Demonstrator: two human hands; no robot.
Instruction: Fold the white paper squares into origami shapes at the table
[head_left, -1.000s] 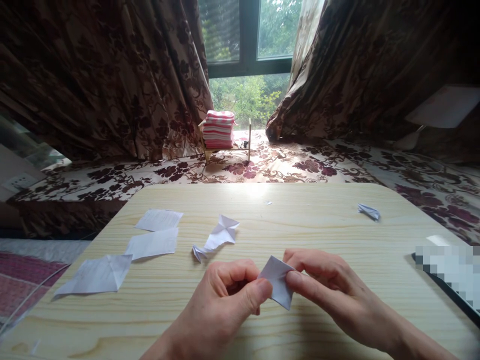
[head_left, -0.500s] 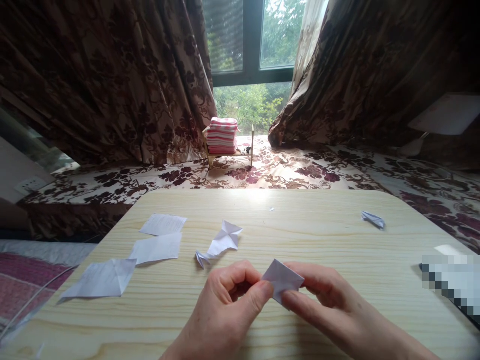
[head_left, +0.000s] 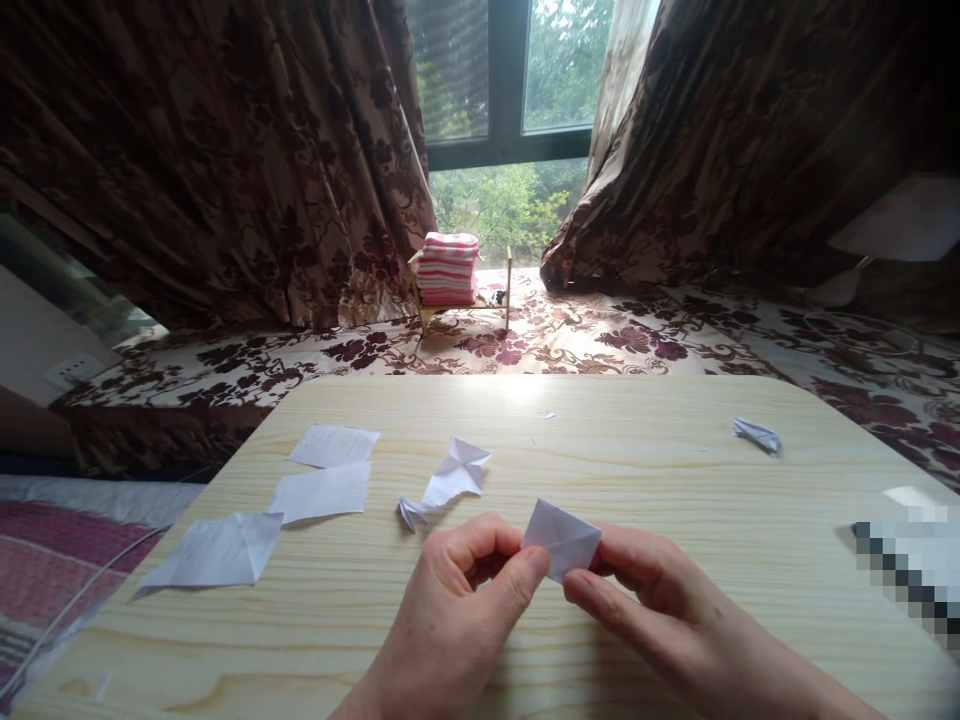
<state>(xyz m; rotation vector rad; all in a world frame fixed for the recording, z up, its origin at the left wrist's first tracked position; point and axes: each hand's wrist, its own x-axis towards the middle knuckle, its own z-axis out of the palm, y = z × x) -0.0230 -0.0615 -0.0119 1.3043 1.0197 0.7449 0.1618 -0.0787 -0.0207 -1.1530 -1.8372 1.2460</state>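
Observation:
A small square of folded white paper [head_left: 562, 540], with a crease across it, is held above the table between both hands. My left hand [head_left: 472, 600] pinches its left corner between thumb and forefinger. On the other side, my right hand [head_left: 649, 595] grips the right edge, thumb in front and fingers behind. The fingers hide part of the paper's lower edge. Just beyond my left hand lies a creased, twisted paper piece [head_left: 456, 478] with a crumpled end.
Several paper sheets [head_left: 319, 492] lie on the left of the pale wooden table [head_left: 615, 440]. A folded paper strip [head_left: 757, 436] rests at the far right, a blurred-out object [head_left: 911, 570] nearer. Behind, pink striped cloths [head_left: 448, 270] are stacked on a small stand by the window.
The folded paper has tilted and turned slightly between my fingers, so its crease shows more clearly. The whole view has shifted a little. Both hands keep their grip.

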